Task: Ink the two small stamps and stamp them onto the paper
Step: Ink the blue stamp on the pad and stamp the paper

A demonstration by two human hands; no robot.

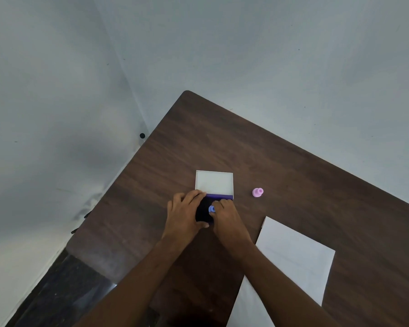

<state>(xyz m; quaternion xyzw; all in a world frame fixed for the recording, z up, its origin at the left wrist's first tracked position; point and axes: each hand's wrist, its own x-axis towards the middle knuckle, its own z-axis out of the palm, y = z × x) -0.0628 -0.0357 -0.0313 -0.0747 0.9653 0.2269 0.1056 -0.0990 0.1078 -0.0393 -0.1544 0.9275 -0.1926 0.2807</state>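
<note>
The blue stamp [211, 209] is light hard plastic, pinched at its knob by my right hand [226, 218] on the ink pad [202, 212], mid-tabletop. My left hand [183, 212] curls round the pad's edge, steadying it. Pink stamp [257, 192] waits beside; paper [293, 256] lies toward the near edge.

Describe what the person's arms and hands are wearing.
Nothing that shows. Both forearms are bare up to the frame's lower edge, with no sleeves in view. The left hand and the right hand carry no gloves, and no rings, watch or bracelets can be seen.
</note>
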